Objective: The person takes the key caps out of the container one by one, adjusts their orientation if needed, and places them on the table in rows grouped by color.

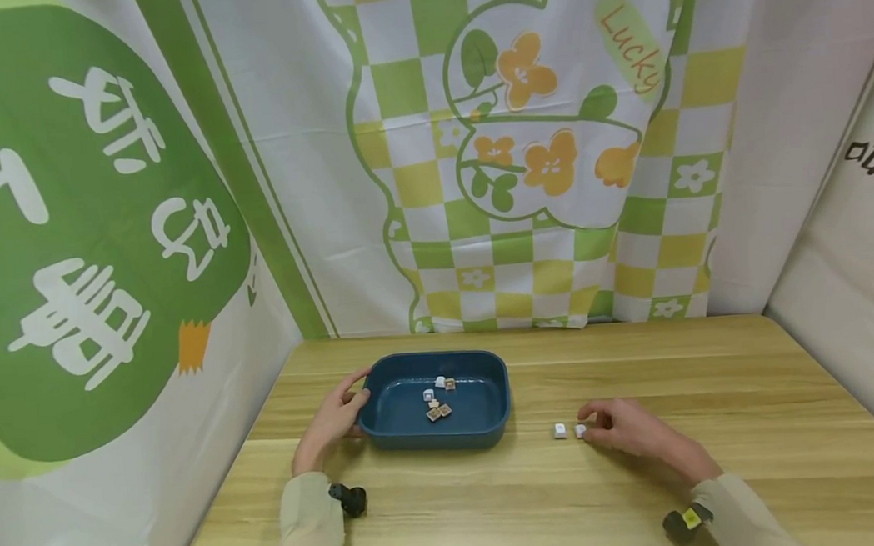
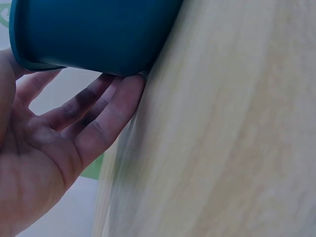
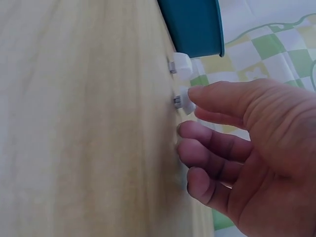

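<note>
A dark blue rectangular basin (image 1: 436,442) sits on the table. My left hand (image 1: 337,419) holds its left end, thumb at the rim; in the left wrist view its fingers (image 2: 106,121) reach the foot of the wall. Two small white keycaps are on the table right of the basin. With thumb and forefinger, my right hand (image 1: 627,428) pinches the right keycap (image 1: 579,431); its other fingers are loosely curled. The other keycap (image 1: 560,431) stands just to the left. Both show grey undersides in the right wrist view, where the pinched keycap (image 3: 183,100) is partly hidden by the thumb.
Inside the basin lie several small pieces, including a white keycap (image 1: 439,382) and a brown square piece (image 1: 445,410). The wooden table (image 1: 482,512) ends at a patterned green and white curtain (image 1: 535,150) behind, with cloth walls on both sides.
</note>
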### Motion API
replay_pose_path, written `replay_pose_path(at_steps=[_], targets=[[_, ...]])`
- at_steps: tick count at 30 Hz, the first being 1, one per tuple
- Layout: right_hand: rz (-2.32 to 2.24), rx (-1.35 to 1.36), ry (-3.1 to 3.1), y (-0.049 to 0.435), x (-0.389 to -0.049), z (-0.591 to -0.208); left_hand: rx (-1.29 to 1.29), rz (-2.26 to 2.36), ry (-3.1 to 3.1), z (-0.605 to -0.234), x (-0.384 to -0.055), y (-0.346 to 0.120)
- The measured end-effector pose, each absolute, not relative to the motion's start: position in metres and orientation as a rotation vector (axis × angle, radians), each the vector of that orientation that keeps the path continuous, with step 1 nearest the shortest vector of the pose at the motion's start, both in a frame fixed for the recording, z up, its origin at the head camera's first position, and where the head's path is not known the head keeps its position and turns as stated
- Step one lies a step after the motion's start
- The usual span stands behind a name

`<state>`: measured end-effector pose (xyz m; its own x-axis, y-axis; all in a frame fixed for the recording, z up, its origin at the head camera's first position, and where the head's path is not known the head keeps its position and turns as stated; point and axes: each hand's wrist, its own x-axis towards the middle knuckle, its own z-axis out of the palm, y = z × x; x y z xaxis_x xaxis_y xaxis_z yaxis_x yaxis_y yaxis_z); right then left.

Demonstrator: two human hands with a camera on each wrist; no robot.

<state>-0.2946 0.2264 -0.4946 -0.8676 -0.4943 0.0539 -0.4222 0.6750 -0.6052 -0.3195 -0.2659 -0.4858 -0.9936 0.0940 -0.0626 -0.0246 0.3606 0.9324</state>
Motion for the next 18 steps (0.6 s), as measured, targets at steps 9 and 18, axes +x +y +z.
replay_pose_path(at_steps=[9, 18], targets=[[-0.959, -0.785, 2.818, 0.216, -0.301, -0.483, 0.083, 1.716, 2.502, -0.486, -0.322, -0.266], [-0.885, -0.866, 2.889, 0.193, -0.306, -0.469, 0.104, 1.698, 2.507, -0.485, -0.321, -0.267]])
